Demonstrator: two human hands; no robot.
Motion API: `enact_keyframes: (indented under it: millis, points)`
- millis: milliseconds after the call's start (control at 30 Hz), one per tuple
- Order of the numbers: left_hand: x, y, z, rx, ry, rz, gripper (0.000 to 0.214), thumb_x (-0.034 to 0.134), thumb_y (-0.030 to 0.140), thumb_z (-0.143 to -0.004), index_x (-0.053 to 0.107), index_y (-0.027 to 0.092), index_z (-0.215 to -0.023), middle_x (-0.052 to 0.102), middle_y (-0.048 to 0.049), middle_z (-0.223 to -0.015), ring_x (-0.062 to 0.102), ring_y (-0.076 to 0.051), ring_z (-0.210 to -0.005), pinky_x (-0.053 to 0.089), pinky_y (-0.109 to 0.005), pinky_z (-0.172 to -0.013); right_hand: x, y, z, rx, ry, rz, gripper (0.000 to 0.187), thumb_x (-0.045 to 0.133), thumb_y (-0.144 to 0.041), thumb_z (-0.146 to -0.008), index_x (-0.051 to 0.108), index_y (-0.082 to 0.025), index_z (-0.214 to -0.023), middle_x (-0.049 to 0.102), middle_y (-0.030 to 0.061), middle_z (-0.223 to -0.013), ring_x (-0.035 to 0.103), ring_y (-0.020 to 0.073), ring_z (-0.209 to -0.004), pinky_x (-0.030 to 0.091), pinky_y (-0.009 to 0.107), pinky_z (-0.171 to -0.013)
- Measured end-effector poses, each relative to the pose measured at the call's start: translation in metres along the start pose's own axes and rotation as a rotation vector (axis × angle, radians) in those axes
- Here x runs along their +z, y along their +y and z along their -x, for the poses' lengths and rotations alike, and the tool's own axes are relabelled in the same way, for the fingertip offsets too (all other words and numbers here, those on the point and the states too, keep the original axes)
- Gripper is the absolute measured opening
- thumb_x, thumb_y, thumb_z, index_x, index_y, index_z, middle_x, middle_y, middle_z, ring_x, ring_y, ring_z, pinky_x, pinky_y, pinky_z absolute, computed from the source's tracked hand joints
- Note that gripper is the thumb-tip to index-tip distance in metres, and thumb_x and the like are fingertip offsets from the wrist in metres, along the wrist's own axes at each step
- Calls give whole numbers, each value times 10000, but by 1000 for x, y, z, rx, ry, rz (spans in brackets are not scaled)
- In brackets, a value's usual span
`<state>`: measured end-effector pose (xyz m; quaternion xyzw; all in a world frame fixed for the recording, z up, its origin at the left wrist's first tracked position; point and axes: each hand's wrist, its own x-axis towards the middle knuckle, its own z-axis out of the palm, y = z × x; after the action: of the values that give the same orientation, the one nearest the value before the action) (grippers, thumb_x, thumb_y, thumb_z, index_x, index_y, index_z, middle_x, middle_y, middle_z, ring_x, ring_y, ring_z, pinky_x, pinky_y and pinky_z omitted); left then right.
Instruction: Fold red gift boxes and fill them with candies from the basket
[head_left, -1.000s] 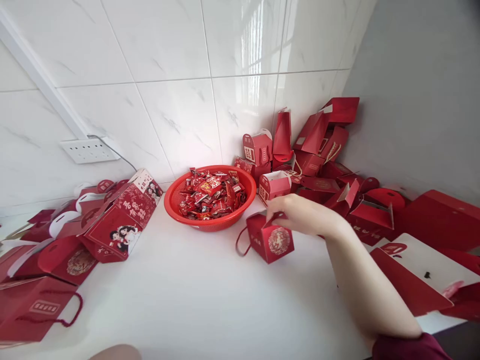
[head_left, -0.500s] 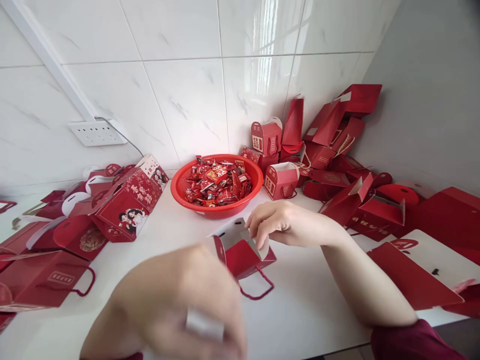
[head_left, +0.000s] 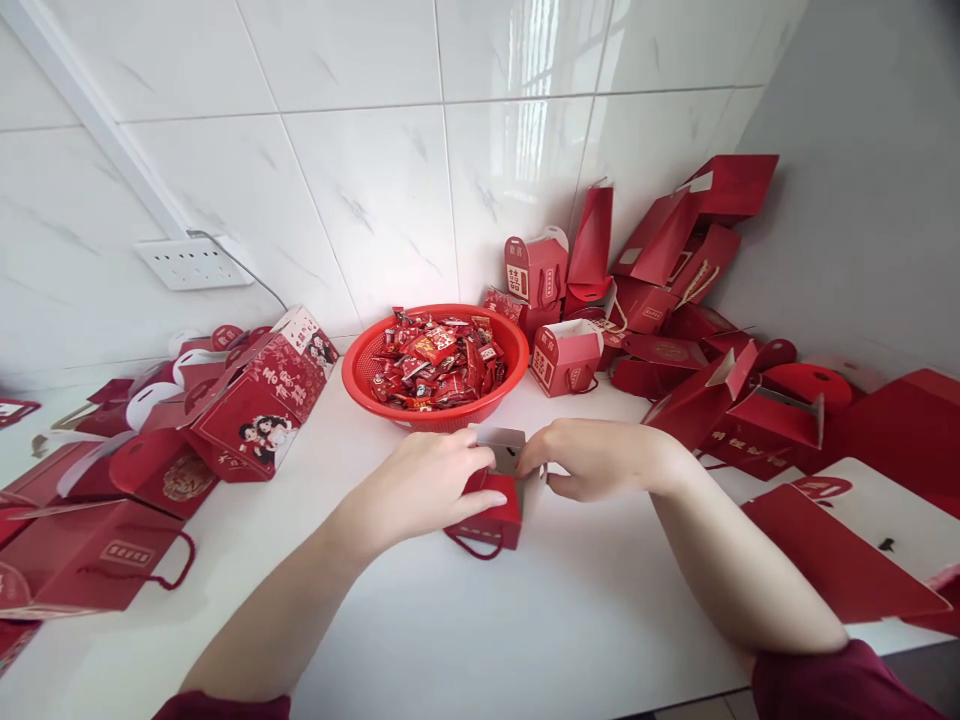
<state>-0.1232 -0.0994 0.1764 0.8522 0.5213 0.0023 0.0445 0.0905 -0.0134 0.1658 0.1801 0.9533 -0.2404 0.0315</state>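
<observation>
A small red gift box (head_left: 491, 500) with a dark red cord handle stands on the white table, its top open and pale inside. My left hand (head_left: 439, 478) grips its left side, thumb lying along the near top edge and fingers reaching over the far part. From the right, my right hand (head_left: 581, 460) is closed on the box's right wall, with fingertips inside and the thumb outside. Just behind the box is a red plastic basket (head_left: 351, 385) filled with small red-wrapped sweets (head_left: 439, 360).
Several red gift boxes (head_left: 135, 555) crowd the left side, near a larger box with a printed couple (head_left: 262, 400). Many more red boxes (head_left: 645, 300) are piled at the back right. A small box (head_left: 568, 357) stands beside the basket. A socket strip (head_left: 195, 263) is on the tiled wall.
My left hand has moved from the near foreground, where it was blurred with something white, forward onto the box. The box has turned, its cord handle now facing nearer and left.
</observation>
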Motion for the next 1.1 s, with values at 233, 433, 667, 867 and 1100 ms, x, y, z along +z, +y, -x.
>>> enact_keyframes:
  millis: [233,433,667,867,1100]
  points:
    - [-7,-13,1,-299,41,-107,235,470,279,-941,579,173,-762,619,-39,-782,580,-172,-614,306,-297,-515,-3,-3,-3,55,27,-71,296,473,-270,-968,758,-189,-974,719,49,-827,618,166,-663,450,257,-650]
    - [-7,-28,-1,-389,-68,-137,443,496,463,-922,552,167,-597,619,-80,-759,588,-205,-640,311,-306,-536,13,5,-13,62,47,87,306,570,-93,-868,765,-256,-1039,716,58,-999,642,208,-913,442,256,-734]
    - [22,-42,-26,-376,-383,280,423,372,297,-904,526,162,-534,628,-88,-548,592,-189,-488,437,-285,-524,24,-1,-30,65,94,255,269,549,-14,-811,764,-175,-816,699,80,-786,648,195,-747,405,255,-661]
    - [18,-47,-26,-406,-512,366,369,401,249,-783,578,153,-474,609,-76,-454,602,-187,-444,519,-295,-556,24,-3,-30,74,44,188,340,504,18,-786,752,-202,-864,711,58,-830,639,189,-758,381,250,-613]
    - [12,-40,-26,-456,-523,363,399,397,244,-783,639,138,-484,613,-81,-449,584,-172,-428,520,-286,-583,17,-14,-25,-167,101,-242,349,458,-55,-897,742,-206,-1032,728,15,-957,629,129,-763,453,228,-709]
